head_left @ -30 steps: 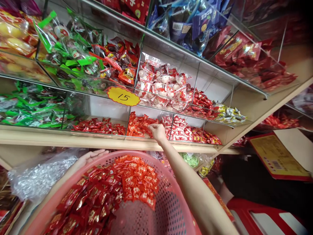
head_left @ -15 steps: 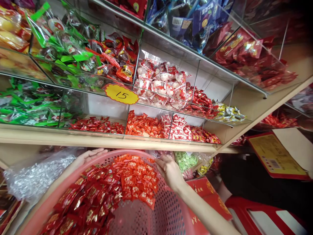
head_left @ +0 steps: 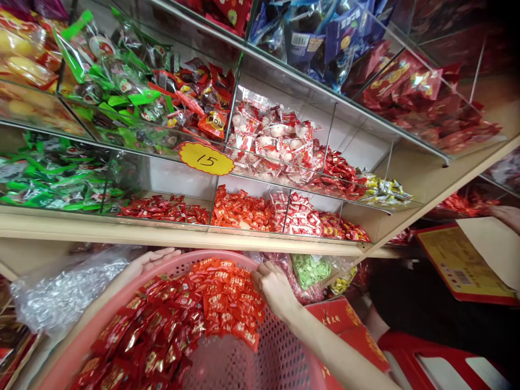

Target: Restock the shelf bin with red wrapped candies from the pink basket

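A pink perforated plastic basket (head_left: 284, 341) is tilted below the shelf edge, with many red-wrapped candies (head_left: 162, 325) in it. Lighter orange-red packets (head_left: 229, 298) with pale lettering are bunched at its far side. My right hand (head_left: 273, 286) is closed on the basket's far right rim, its fingertips partly hidden. Outside the far left rim, my left hand (head_left: 156, 258) lies with its fingers stretched out, and its forearm runs along the basket's side.
Glass-fronted shelves (head_left: 203, 227) of wrapped candies stand ahead, with a yellow price tag (head_left: 207, 158) reading 15. A clear plastic bag (head_left: 69, 292) lies left. Right are a red box (head_left: 345, 330), a red-and-white stool (head_left: 442, 363), an open carton (head_left: 459, 262) and another person's hand (head_left: 504, 215).
The view has shifted slightly, so the shelves sit a little further right. My right hand has moved slightly left along the rim. Another person's hand has appeared at the right edge.
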Demonstrator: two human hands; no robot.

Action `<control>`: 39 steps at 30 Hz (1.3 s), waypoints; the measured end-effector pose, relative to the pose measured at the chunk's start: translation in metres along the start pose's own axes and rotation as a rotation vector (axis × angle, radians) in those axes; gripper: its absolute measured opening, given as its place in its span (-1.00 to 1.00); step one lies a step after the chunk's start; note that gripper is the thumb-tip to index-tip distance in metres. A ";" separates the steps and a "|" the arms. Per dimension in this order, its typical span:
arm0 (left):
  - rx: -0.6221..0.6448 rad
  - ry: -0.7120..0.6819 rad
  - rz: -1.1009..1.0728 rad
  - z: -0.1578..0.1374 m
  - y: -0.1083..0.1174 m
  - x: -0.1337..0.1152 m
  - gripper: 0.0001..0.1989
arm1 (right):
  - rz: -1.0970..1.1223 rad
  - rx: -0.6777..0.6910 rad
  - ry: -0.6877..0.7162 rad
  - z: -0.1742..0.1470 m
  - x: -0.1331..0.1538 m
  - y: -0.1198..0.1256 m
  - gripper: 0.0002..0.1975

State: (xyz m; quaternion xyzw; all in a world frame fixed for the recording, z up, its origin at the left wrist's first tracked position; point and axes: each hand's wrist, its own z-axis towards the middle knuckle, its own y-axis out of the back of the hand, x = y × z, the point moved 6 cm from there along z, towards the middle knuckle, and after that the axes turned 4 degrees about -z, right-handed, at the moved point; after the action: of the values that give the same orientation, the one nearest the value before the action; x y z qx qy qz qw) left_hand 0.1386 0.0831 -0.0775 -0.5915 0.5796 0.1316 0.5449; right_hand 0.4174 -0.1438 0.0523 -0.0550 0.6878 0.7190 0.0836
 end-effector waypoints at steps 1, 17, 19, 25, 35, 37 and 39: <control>-0.002 -0.005 0.001 -0.001 -0.001 0.000 -0.72 | -0.008 0.003 0.004 -0.002 0.001 0.000 -0.81; 0.040 0.005 -0.041 0.002 -0.007 0.004 -0.77 | 0.330 -0.010 -0.406 0.136 -0.037 0.088 -0.81; 0.048 0.011 -0.042 0.001 -0.007 0.002 -0.76 | 0.384 0.100 -0.504 0.154 -0.038 0.080 -0.70; 0.042 0.006 -0.017 -0.003 -0.008 -0.001 -0.72 | 0.464 0.199 -0.549 0.175 -0.037 0.054 -0.47; 0.055 -0.003 -0.017 -0.006 -0.011 -0.004 -0.81 | 0.446 0.174 -0.584 0.175 -0.041 0.053 -0.37; 0.071 0.000 -0.001 -0.006 -0.011 -0.005 -0.80 | 0.447 0.169 -0.591 0.174 -0.039 0.055 -0.37; 0.083 0.001 0.007 -0.006 -0.010 -0.006 -0.79 | 0.447 0.156 -0.595 0.172 -0.036 0.058 -0.37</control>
State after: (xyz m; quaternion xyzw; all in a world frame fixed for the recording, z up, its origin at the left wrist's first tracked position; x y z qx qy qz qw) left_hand 0.1421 0.0785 -0.0659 -0.5667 0.5867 0.1091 0.5681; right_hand 0.4479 0.0239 0.1248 0.3139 0.6811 0.6496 0.1245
